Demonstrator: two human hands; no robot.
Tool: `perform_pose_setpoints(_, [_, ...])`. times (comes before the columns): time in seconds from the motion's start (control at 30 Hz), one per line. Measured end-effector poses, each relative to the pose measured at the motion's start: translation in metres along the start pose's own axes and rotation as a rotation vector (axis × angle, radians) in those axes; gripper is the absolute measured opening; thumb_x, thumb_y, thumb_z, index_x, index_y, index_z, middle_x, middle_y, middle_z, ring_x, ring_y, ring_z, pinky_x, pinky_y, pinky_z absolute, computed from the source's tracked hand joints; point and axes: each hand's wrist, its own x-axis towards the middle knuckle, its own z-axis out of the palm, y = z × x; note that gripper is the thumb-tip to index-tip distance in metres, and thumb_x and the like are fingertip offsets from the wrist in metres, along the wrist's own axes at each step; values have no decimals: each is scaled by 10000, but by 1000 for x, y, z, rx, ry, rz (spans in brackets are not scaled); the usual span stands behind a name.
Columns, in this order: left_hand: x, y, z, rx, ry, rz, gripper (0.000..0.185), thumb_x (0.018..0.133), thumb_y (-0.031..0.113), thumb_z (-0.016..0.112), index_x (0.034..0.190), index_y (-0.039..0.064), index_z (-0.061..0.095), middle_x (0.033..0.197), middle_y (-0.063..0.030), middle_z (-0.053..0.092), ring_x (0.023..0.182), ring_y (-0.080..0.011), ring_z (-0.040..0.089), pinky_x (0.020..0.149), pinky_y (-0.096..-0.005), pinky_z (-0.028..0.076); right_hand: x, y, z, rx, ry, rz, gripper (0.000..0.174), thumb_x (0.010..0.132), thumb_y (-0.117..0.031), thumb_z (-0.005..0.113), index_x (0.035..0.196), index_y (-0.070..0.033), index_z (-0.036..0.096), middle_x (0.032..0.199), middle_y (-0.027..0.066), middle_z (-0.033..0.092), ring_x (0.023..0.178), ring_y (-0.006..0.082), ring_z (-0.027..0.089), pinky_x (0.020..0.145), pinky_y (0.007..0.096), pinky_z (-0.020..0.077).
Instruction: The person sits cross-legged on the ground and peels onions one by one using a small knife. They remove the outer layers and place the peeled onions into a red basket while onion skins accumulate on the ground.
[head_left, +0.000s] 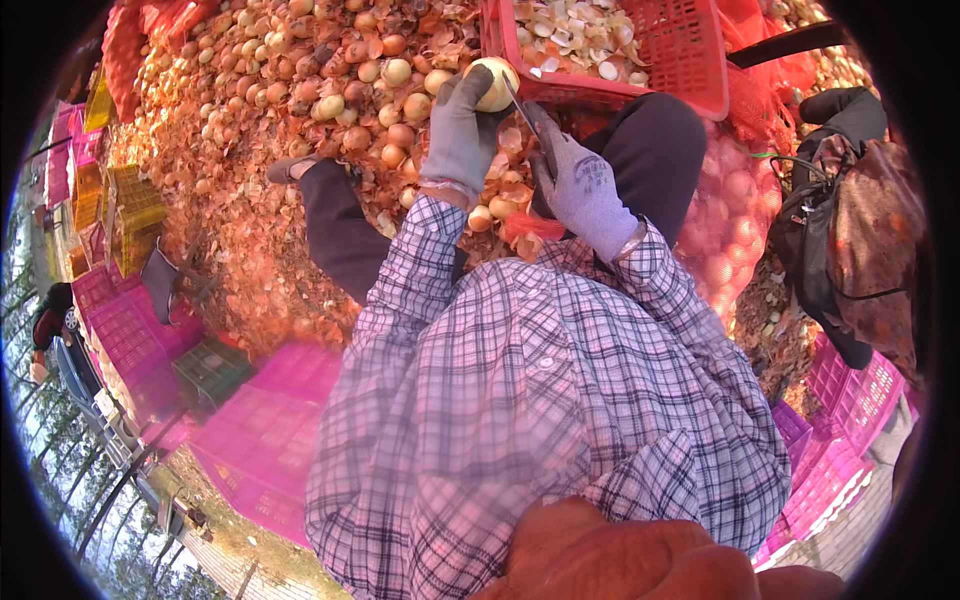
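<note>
My left hand (466, 124), in a grey work glove with darkened fingers, holds a large pale onion (496, 91) beside the near left corner of a red plastic crate. My right hand (574, 172), gloved too, grips a knife (523, 105) whose blade lies against the onion's right side. The knife's handle is mostly hidden in my fingers. The red crate (716, 82) holds pale cut onion pieces (577, 37). Loose onions (397, 71) and dry skins lie heaped ahead and to the left of my hands.
A red mesh sack of onions (724, 202) stands right of my knee. Farther right is another person (840, 217), partly seen. Pink crates (262, 435), yellow crates (135, 210) and a green crate (214, 371) stand at the left; more pink crates (855, 390) are at the lower right.
</note>
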Motion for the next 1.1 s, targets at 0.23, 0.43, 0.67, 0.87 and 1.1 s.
perform_pose_setpoints(0.23, [-9,-4,-11,322,74,172,310,871,173,630,1099,16,492,1018,-73,588,896,-157,601,753,-292,525,13,0,-9,-72,-187,-17,585,890,-236,517,1412,-116,282,941,189,641,851,347,627,722,433,504])
perform_pose_setpoints(0.43, [-19,5,-19,367,100,286,319,869,206,643,1091,26,502,969,-59,590,807,-131,588,662,-262,507,27,-2,-5,195,-210,5,496,910,-203,520,1371,-97,372,808,122,621,691,233,613,606,340,490])
perform_pose_setpoints(0.67, [-36,12,-45,70,94,118,284,884,240,610,1068,36,536,951,-68,594,795,-154,590,597,-261,490,19,-28,-14,1390,-514,468,440,949,-177,465,1361,-42,392,703,-17,478,513,39,379,475,160,348])
perform_pose_setpoints(0.87, [-42,15,-47,34,146,97,289,882,233,612,1072,28,538,963,-75,597,820,-169,600,610,-258,496,19,-27,-18,802,-582,379,417,921,-260,530,1299,-95,468,741,31,580,610,117,572,505,253,452])
perform_pose_setpoints(1.1, [-62,22,-26,482,301,296,395,842,246,660,1110,16,482,1023,-74,568,842,-139,578,635,-239,484,9,-22,16,-201,-257,-79,423,890,-224,538,1284,-95,451,871,180,625,803,354,616,669,446,490])
